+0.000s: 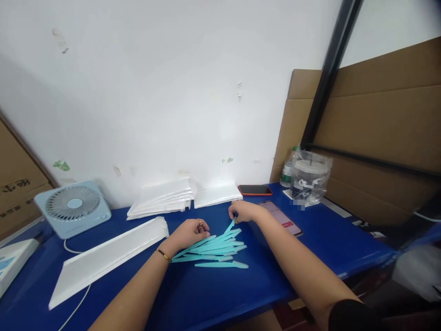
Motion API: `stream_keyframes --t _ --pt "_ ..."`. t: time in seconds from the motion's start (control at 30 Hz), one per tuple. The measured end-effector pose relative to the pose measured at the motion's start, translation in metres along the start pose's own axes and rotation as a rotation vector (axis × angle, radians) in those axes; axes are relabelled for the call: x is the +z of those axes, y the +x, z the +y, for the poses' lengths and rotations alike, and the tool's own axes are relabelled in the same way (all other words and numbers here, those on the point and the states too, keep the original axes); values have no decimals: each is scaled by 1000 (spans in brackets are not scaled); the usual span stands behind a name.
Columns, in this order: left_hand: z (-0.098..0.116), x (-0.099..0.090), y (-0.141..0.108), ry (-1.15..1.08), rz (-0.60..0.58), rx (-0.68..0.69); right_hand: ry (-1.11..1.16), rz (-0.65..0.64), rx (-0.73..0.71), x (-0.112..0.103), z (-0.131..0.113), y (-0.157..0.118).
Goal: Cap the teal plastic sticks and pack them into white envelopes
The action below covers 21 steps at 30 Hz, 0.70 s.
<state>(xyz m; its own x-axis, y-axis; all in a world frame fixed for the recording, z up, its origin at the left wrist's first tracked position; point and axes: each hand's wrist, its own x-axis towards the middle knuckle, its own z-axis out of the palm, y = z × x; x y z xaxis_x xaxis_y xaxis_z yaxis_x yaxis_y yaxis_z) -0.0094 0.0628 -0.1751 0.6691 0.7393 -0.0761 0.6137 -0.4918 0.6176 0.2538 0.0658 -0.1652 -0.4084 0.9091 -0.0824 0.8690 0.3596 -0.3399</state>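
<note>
Several thin turquoise sticks lie fanned in a loose pile on the blue table, their wider ends mostly to the right. My left hand is at the pile's left side, fingers curled over the sticks' upper left part; what its fingers grip, if anything, is hidden. My right hand, above the pile's right end, pinches the end of one turquoise stick that slants up from the others. One stick lies apart at the front of the pile.
Behind are stacked white packets and more white packets. A long white sleeve and a blue fan stand left. Two phones, a bottle and a bagged container are right.
</note>
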Motion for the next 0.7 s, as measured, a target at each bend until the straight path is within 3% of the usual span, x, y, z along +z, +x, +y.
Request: stream_keyframes --t 0.2,0.33,0.57,0.7 --pt "-3 5 -6 45 83 57 213 -6 -26 2 14 -23" --pt "-3 7 -6 42 97 82 387 81 -20 -4 23 -36" --pt "-4 3 -5 174 227 155 677 203 -83 19 -5 -8" --pt "-22 -8 -4 277 251 76 685 204 -38 30 2 2"
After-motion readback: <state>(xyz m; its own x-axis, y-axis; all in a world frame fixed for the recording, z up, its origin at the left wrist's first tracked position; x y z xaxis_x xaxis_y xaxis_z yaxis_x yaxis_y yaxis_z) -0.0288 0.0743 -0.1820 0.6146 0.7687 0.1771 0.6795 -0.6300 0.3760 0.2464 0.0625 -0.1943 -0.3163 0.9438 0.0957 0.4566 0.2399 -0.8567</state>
